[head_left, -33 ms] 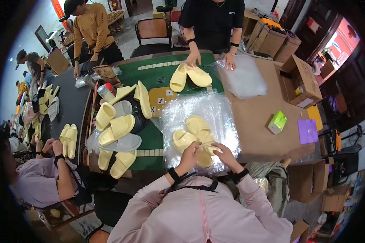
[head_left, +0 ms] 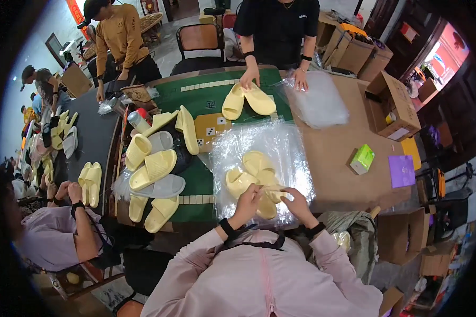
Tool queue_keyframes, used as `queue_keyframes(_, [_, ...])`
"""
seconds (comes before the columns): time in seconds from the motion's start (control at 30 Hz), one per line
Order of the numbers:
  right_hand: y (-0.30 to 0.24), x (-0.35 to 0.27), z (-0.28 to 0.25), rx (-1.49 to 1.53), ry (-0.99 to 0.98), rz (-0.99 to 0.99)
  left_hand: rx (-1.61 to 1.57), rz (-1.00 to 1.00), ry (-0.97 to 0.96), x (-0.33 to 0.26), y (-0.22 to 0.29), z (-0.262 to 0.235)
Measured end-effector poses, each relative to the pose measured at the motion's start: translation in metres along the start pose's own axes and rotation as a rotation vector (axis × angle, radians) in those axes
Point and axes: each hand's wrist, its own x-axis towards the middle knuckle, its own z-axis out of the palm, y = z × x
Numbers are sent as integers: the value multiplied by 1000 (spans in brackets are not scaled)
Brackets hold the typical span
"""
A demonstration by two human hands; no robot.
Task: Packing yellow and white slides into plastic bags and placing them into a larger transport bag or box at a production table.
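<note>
Pale yellow slippers (head_left: 258, 164) lie overlapped on a stack of clear plastic bags (head_left: 293, 153) in front of me. My left hand (head_left: 248, 204) and my right hand (head_left: 297, 205) are both closed, pinching opposite ends of a thin, pale, see-through piece (head_left: 271, 189) that looks like plastic film. This piece is stretched level over the nearer part of the slippers and partly covers them. Across the table a co-worker's hand (head_left: 248, 78) touches another yellow pair (head_left: 259, 99), while the other hand (head_left: 300, 80) rests on clear plastic sheets (head_left: 322, 103).
To the left, yellow and grey slippers (head_left: 154, 170) are heaped beside a spray can (head_left: 138, 121). A green box (head_left: 362, 159), a purple packet (head_left: 401, 171) and an open carton (head_left: 394, 108) stand on the brown board at right. A seated person's arm (head_left: 84, 227) is at my left.
My two hands have risen very slightly, and the pale piece between them looks more stretched. The co-worker's hand has shifted a little left on the far pair.
</note>
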Motion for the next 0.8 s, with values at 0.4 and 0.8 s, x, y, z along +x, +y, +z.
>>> queue_keyframes(0.4, [68,-6,14,624,-127,170,-520,66,-357,6,34,-27])
queue_keyframes(0.8, [-96,-19,-80,904,-32,145,-290,196,67,18,57,-65])
